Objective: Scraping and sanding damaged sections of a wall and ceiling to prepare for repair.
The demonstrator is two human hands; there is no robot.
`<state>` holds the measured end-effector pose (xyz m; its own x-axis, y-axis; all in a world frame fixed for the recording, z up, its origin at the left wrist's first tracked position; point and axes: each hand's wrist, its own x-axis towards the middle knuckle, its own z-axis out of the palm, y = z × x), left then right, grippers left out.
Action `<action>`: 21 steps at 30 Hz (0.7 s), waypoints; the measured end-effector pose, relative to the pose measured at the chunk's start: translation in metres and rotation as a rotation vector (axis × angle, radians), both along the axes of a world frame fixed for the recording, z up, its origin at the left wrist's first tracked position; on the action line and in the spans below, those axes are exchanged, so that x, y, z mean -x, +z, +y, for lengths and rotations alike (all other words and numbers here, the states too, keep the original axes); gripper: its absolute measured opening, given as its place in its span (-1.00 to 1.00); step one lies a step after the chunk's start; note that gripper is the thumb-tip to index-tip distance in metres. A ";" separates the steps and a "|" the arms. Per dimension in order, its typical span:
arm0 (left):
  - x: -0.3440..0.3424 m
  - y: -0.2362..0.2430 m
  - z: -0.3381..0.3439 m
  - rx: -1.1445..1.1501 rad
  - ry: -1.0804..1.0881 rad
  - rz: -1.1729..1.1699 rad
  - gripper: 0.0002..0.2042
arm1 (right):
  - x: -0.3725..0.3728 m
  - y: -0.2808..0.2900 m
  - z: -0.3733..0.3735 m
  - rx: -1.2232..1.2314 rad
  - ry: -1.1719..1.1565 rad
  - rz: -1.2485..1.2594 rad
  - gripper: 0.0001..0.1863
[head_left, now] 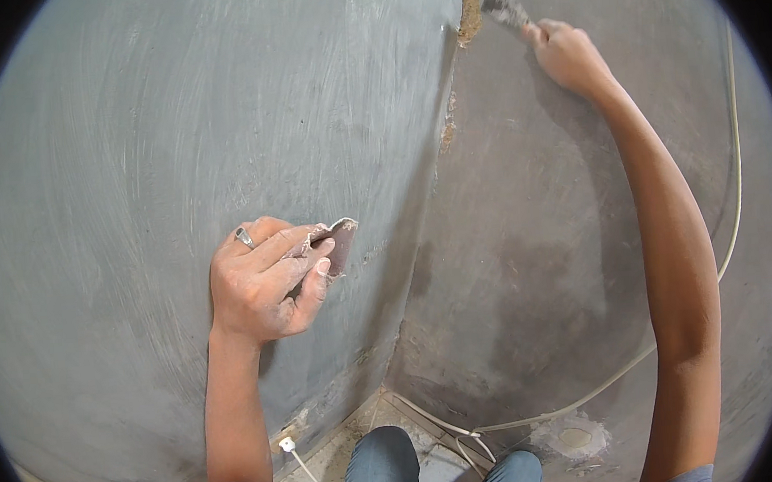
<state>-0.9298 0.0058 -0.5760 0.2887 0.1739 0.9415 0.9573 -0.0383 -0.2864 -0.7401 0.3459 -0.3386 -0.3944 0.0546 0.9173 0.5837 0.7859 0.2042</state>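
Note:
Raised to the upper right, my right hand (567, 56) is closed round a putty knife (506, 6). Its dusty grey blade points up and left, close to a bare yellow-brown patch (470, 17) beside the wall corner; I cannot tell whether the blade touches the wall. My left hand (259, 286), with a ring on one finger, pinches a folded piece of sandpaper (344, 248). The sandpaper is brownish with a whitish, ragged edge. Behind this hand is the blue-grey left wall (132, 196), marked with pale streaks.
A thin cable (734, 127) runs down the blotchy right wall (511, 232) and curves toward the corner floor. Low on the left, a white cord with a plug (287, 445) lies near my knees (379, 465). A pale round patch (579, 438) marks the lower right wall.

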 end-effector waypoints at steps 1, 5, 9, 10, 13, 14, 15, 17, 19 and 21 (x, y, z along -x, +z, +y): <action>0.001 -0.002 -0.002 0.008 0.013 -0.016 -0.92 | 0.003 -0.001 -0.009 0.004 0.010 -0.006 -0.51; -0.001 0.000 -0.002 0.002 0.024 -0.007 -0.92 | 0.001 0.004 -0.018 0.111 0.033 -0.150 -0.57; -0.001 -0.002 -0.004 0.011 0.037 -0.018 -0.92 | 0.004 -0.012 -0.023 0.152 -0.121 -0.226 -0.58; -0.001 -0.001 -0.004 0.011 0.045 -0.018 -0.92 | 0.002 -0.008 -0.026 0.150 -0.120 -0.225 -0.58; 0.000 -0.001 -0.003 0.014 0.038 -0.005 -0.92 | -0.001 0.001 -0.033 0.157 0.021 -0.128 -0.47; -0.001 -0.001 -0.002 0.015 0.035 -0.003 -0.92 | 0.003 -0.002 -0.031 0.161 0.068 -0.015 -0.48; -0.001 0.000 -0.001 0.005 0.032 -0.010 -0.92 | 0.004 -0.005 -0.028 0.165 0.116 0.098 -0.49; 0.000 0.000 -0.002 0.000 0.031 -0.017 -0.93 | 0.006 -0.008 -0.026 0.138 -0.011 -0.121 -0.49; 0.001 -0.002 -0.004 0.018 0.025 -0.023 -0.92 | 0.009 -0.010 -0.029 0.105 -0.132 -0.343 -0.49; 0.000 -0.002 -0.004 0.009 0.033 -0.015 -0.92 | 0.014 -0.013 -0.038 0.168 0.148 0.027 -0.49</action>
<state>-0.9300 0.0022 -0.5775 0.2680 0.1922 0.9441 0.9624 -0.0088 -0.2714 -0.7538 0.3076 -0.3515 -0.3848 0.1513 0.9105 0.4634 0.8848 0.0488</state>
